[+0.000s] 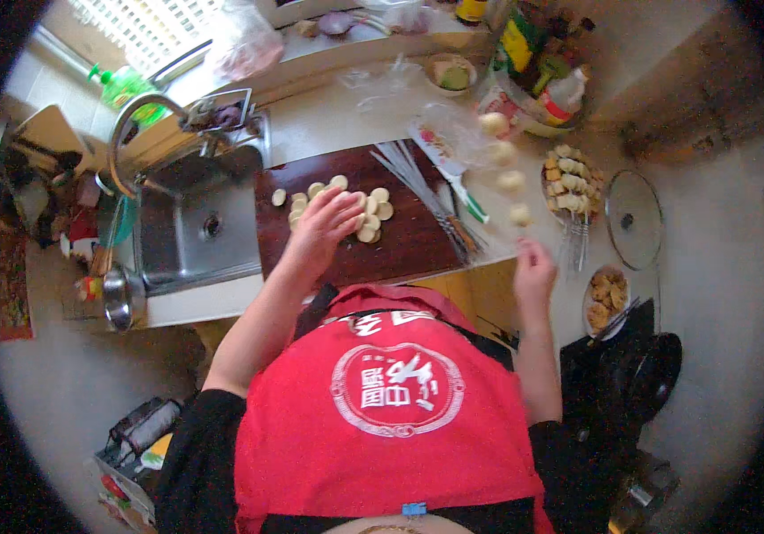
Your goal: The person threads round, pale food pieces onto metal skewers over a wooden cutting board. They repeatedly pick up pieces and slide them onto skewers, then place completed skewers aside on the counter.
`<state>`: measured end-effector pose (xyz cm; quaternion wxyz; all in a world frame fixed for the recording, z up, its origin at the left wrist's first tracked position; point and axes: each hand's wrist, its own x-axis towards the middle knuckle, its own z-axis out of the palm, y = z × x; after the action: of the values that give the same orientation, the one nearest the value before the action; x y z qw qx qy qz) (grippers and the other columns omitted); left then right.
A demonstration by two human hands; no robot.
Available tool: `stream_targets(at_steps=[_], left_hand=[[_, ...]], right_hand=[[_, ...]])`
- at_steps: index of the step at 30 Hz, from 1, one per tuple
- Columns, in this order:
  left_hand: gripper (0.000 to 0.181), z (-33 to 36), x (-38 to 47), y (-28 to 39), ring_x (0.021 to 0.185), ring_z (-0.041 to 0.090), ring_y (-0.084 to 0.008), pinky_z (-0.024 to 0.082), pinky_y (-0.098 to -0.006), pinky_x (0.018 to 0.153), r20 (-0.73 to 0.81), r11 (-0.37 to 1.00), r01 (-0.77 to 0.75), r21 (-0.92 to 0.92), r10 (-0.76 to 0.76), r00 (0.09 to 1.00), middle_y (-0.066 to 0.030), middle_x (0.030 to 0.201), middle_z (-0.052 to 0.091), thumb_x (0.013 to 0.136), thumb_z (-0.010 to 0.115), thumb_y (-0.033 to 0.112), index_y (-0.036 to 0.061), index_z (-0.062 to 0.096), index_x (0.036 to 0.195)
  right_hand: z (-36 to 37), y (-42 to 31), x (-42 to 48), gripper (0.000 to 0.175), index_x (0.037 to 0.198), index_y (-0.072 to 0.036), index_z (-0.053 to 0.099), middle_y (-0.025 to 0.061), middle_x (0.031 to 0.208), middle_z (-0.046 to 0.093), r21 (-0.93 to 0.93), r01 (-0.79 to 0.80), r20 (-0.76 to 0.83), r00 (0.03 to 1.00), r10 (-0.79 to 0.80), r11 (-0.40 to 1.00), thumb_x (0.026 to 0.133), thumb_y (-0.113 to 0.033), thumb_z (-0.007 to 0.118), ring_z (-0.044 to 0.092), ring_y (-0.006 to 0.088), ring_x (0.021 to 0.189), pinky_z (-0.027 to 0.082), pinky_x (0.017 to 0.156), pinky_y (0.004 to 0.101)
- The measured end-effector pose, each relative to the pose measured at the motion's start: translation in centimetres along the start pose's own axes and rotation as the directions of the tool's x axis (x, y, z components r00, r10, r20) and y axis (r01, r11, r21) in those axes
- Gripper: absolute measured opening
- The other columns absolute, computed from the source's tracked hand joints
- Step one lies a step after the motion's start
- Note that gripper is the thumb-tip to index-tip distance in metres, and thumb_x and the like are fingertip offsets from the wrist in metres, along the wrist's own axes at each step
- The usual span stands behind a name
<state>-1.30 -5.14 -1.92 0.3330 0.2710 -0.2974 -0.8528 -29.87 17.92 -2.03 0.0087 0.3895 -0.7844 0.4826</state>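
My left hand (328,217) lies over a heap of pale round slices (372,217) on a dark red-brown board (395,257); whether it grips one cannot be told. My right hand (534,263) is curled above the counter's front edge, just below a pale round piece (519,214), one of several in a row. Its fingertips are blurred. Metal skewers (415,187) lie across the board's right part, beside a green-and-white handled tool (469,200). Filled skewers (569,177) rest on a plate to the right.
A steel sink (188,220) with a curved faucet (115,140) adjoins the board's left side. To the right are a glass lid (634,219), a plate of browned food (607,300) and a black pan (656,377). Bottles (563,97) and a small bowl (452,75) stand behind.
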Motion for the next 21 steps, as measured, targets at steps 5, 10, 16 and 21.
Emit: stream_targets(at_steps=[5,10,16,21], left_hand=[[0.037,-4.2,-3.3,0.6,0.1,0.062,-0.0244,0.05,-0.0338,0.086,-0.312,0.995,0.044,0.091,-0.014,0.95,-0.0136,0.113,0.061,0.094,0.053,0.015,0.0044,0.044,0.128],[0.036,-5.1,-4.4,0.8,0.096,0.061,-0.0204,0.051,-0.0315,0.084,-0.387,0.988,0.082,0.129,-0.026,0.922,-0.0108,0.109,0.06,0.094,0.053,0.014,0.0056,0.044,0.128],[0.032,-4.3,-5.5,0.8,0.093,0.062,-0.0183,0.051,-0.0299,0.079,-0.402,0.987,0.039,0.153,0.026,0.915,-0.0098,0.105,0.063,0.093,0.054,0.013,0.0067,0.046,0.124],[0.034,-4.9,-6.1,-0.5,0.095,0.062,-0.0194,0.051,-0.0308,0.082,-0.458,0.986,0.045,0.163,0.035,0.888,-0.0101,0.105,0.063,0.092,0.056,0.012,0.0056,0.047,0.124]], right_hand=[[-8.9,9.7,6.3,0.02,0.099,-0.004,0.066,0.0156,0.094,0.067,-0.449,-0.147,-0.204,0.977,0.059,0.881,0.092,-0.016,0.053,0.064,0.0317,0.086,0.049,0.074,0.0385],[-8.1,17.6,9.5,0.024,0.106,-0.004,0.063,0.0173,0.099,0.067,-0.423,-0.321,-0.135,0.947,0.292,0.847,0.092,-0.019,0.051,0.063,0.0355,0.089,0.049,0.077,0.0432],[-6.2,14.8,9.4,0.026,0.112,-0.009,0.061,0.0146,0.098,0.065,-0.729,-0.269,-0.254,0.96,0.117,0.63,0.09,-0.021,0.054,0.059,0.0341,0.099,0.046,0.083,0.0436],[2.3,5.4,7.1,0.023,0.106,-0.003,0.06,0.0155,0.101,0.059,-0.268,0.038,0.101,0.995,-0.011,0.963,0.085,-0.012,0.057,0.055,0.0339,0.1,0.045,0.085,0.0419]])
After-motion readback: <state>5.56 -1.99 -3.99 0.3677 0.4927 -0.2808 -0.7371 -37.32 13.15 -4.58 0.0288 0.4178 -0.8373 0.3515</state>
